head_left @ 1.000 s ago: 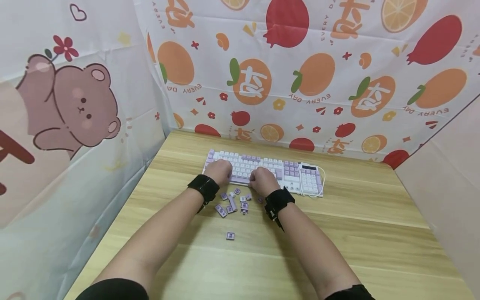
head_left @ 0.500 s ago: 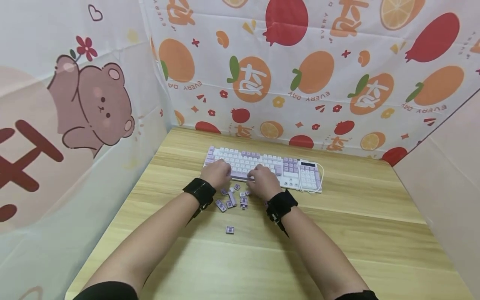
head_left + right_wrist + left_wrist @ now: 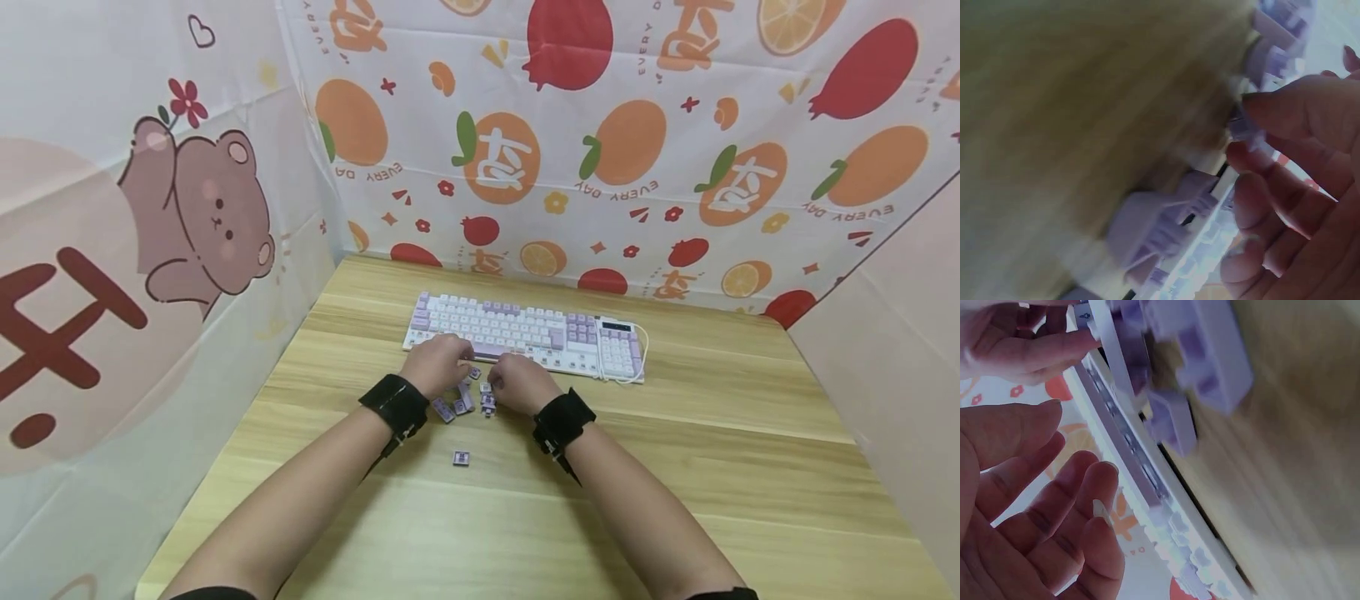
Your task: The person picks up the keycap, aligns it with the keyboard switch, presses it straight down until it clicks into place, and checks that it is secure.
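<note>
A white and purple keyboard (image 3: 495,327) lies across the table, its front row partly without caps. Just before it, several loose purple keycaps (image 3: 465,398) lie in a small heap, partly hidden by the hands. My left hand (image 3: 437,365) hovers at the left of this heap; in the left wrist view its fingers (image 3: 1100,481) are loosely bent with nothing between them. At the heap's right is my right hand (image 3: 522,385). In the right wrist view, its thumb and index finger pinch a small purple keycap (image 3: 1242,129).
One single keycap (image 3: 461,458) lies apart, nearer the table's front. A white cable (image 3: 647,354) loops over the keyboard's right end. The wooden table (image 3: 712,450) meets printed cloth walls at the back and left.
Both hands have drawn back from the keyboard's front edge toward the loose keycaps. The right hand now pinches a keycap. The head view has shifted slightly.
</note>
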A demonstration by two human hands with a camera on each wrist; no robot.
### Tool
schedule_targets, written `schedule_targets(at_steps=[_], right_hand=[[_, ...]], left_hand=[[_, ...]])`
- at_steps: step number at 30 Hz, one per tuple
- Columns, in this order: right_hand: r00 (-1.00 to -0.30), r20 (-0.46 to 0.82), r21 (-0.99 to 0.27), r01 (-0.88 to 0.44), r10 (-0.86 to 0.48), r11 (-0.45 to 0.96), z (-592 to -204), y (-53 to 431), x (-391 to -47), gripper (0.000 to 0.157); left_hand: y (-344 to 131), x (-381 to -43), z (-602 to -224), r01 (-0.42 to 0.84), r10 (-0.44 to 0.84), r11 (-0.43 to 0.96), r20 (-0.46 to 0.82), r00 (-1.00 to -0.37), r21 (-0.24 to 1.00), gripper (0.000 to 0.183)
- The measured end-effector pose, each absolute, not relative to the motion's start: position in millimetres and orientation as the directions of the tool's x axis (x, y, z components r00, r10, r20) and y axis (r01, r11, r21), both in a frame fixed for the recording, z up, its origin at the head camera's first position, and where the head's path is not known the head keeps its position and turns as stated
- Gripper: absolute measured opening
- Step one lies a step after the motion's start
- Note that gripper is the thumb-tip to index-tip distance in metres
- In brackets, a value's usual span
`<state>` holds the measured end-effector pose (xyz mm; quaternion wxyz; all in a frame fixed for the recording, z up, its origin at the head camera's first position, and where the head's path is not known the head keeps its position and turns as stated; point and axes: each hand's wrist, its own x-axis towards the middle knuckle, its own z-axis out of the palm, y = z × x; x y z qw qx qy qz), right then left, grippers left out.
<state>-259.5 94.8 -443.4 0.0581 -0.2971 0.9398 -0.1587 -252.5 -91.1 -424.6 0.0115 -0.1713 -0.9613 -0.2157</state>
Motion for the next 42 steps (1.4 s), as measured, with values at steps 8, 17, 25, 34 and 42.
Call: schedule_targets(at_steps=[8, 17, 25, 34, 42], right_hand=[[-0.810, 0.116, -0.294, -0.581, -0.575, 0.759, -444.8, 109.2, -252.4, 0.014], [-0.761, 0.469, -0.490, -0.646, -0.448, 0.585, -423.1, 130.6, -220.5, 0.023], [-0.684, 0.616, -0.522, -0.725, -0.390, 0.448, -419.1, 136.4, -197.4, 0.024], [-0.628, 0.676, -0.481, -0.772, -0.385, 0.414, -419.5, 136.3, -190.3, 0.028], [-0.622, 0.720, -0.437, -0.751, -0.308, 0.496, -426.3, 138.5, -191.0, 0.023]], left_hand=[[-81.2, -235.8, -424.8, 0.383, 0.361, 0.797, 0.140, -0.922, 0.467, 0.017], [-72.8, -220.8, -411.4, 0.349, 0.352, 0.634, 0.145, -0.925, 0.690, 0.021], [-62.8, -211.5, -407.4, 0.245, 0.465, 0.289, 0.087, -0.881, 0.925, 0.022], [-58.0, -205.4, -409.8, 0.181, 0.397, 0.217, 0.083, -0.914, 0.959, 0.015], [-52.3, -207.5, -411.7, 0.216, 0.341, 0.211, 0.136, -0.930, 0.953, 0.021]])
